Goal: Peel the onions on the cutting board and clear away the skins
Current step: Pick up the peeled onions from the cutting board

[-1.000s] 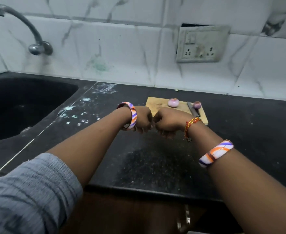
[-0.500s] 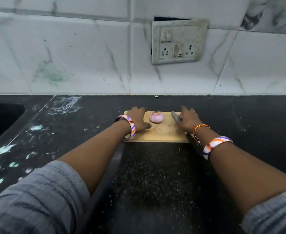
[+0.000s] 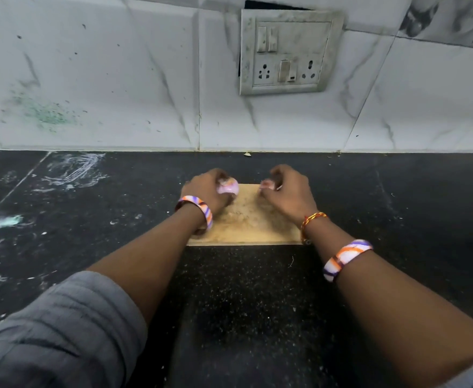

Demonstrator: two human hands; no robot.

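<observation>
While both hands are working at centre frame, the table (image 3: 89,247) is carrying a board (image 3: 246,225) whose bare part is showing no loose skins. At its far edge the left hand (image 3: 210,189) is curling around a pale pink onion (image 3: 227,187), and the right hand (image 3: 288,191) is gripping a smaller, blurred onion (image 3: 267,184). Peeling is looking barely started, with both onions and the clearing remaining.

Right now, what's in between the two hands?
In the head view, only a bare strip of the wooden cutting board lies between the left hand and the right hand; each hand holds an onion.
</observation>
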